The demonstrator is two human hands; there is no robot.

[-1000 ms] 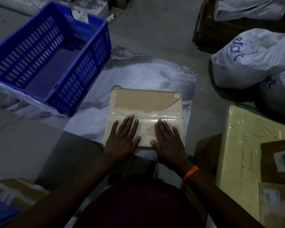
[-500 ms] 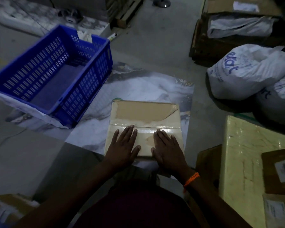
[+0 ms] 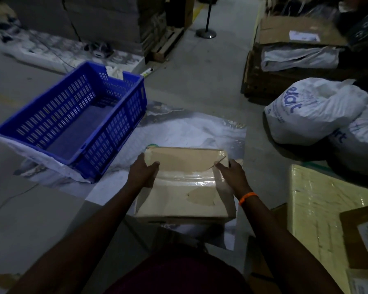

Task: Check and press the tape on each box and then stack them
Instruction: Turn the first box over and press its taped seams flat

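Note:
A flat brown cardboard box (image 3: pixel 183 187) with a shiny strip of clear tape (image 3: pixel 187 179) across its top is held just in front of me, its near edge tipped up off the marbled floor sheet (image 3: pixel 189 130). My left hand (image 3: pixel 143 169) grips the box's left side, thumb on top. Over on the right side my right hand (image 3: pixel 229 170) grips it the same way, an orange band on that wrist. Torn patches show in the box's paper skin.
A blue plastic crate (image 3: pixel 72 122) stands to the left. White filled sacks (image 3: pixel 312 111) lie to the right. A large yellow wrapped parcel (image 3: pixel 314 209) with smaller labelled boxes (image 3: pixel 363 232) on it sits at near right. Cartons and a pallet stand behind.
Both hands left the top of the box, where they lay flat on the tape, and now grip its left and right sides. The box has come up and towards me.

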